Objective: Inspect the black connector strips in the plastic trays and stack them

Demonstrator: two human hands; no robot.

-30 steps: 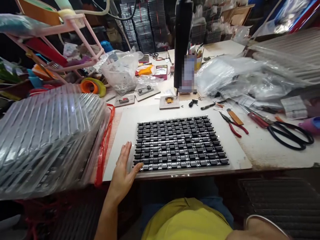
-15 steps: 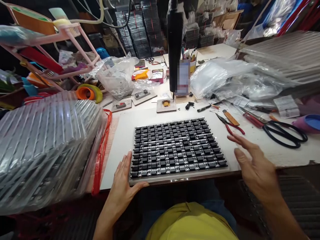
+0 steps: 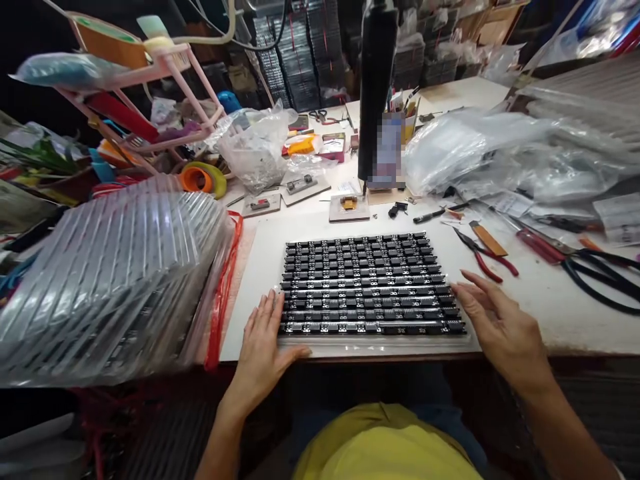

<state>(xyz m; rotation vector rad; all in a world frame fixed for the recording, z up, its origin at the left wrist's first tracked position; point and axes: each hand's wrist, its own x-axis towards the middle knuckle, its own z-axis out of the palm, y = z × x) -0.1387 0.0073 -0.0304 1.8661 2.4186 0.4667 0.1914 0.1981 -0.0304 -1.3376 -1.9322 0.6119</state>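
Observation:
In front of me a clear plastic tray [image 3: 350,347] lies on a white board, filled with rows of small black electronic parts [image 3: 365,283]. My left hand [image 3: 265,337] rests flat along the tray's left edge, fingers stretched forward and thumb out along the front rim. On the other side, my right hand [image 3: 500,320] is at the tray's right edge, fingers extended and slightly bent, its fingertips at or very near the rim. Neither hand grips anything. Beyond the tray hangs a black electric screwdriver [image 3: 377,93], its tip above a small fixture block [image 3: 349,207] with a yellowish piece.
Stacked clear trays [image 3: 125,280] with red strapping [image 3: 227,287] stand at left. Pliers [image 3: 485,257] and black-handled scissors [image 3: 595,267] lie to the right. Plastic bags [image 3: 480,157] cover the back right. Behind the stack is a pink rack [image 3: 195,87].
My right hand has moved in to the tray's right edge. My left hand stays at the left edge. The whole view has shifted, so things appear farther right.

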